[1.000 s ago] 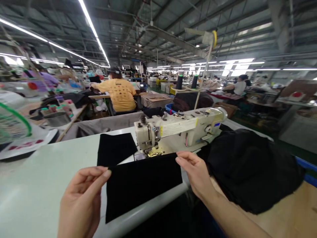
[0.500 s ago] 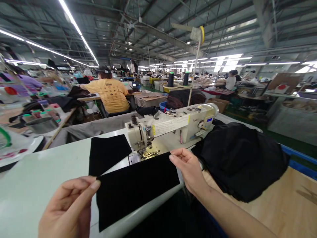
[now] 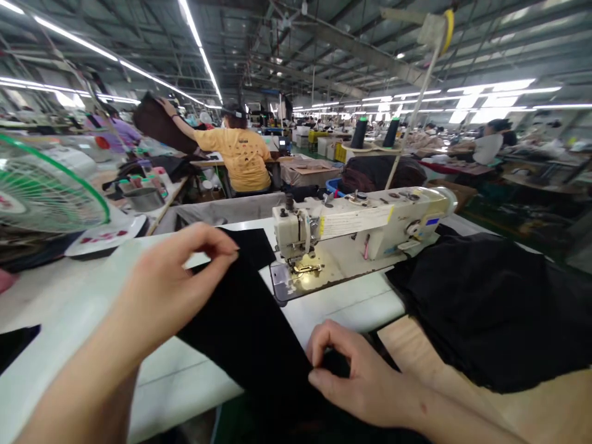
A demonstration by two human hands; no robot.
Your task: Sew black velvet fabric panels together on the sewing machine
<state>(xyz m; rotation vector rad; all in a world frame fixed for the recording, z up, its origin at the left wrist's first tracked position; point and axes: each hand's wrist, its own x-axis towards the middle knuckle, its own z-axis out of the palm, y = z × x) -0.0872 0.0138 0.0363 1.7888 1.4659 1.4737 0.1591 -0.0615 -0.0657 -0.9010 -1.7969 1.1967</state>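
My left hand (image 3: 178, 280) pinches the far end of a black fabric strip (image 3: 250, 327) over the pale table (image 3: 342, 305). My right hand (image 3: 361, 379) pinches the near end of the same strip at the table's front edge. The strip runs lengthwise from near me toward a second black piece (image 3: 256, 243) lying left of the cream sewing machine (image 3: 356, 225). The machine's presser foot (image 3: 305, 266) stands just right of my left hand.
A heap of black cloth (image 3: 485, 302) covers the table's right side. A green-rimmed fan (image 3: 41, 188) stands at the left. A person in a yellow shirt (image 3: 240, 157) works at the station ahead. Two thread cones (image 3: 374, 132) sit behind the machine.
Both hands turned the black strip from crosswise to lengthwise. My left hand moved forward toward the machine; my right hand dropped back to the front edge. The view shifted right and down.
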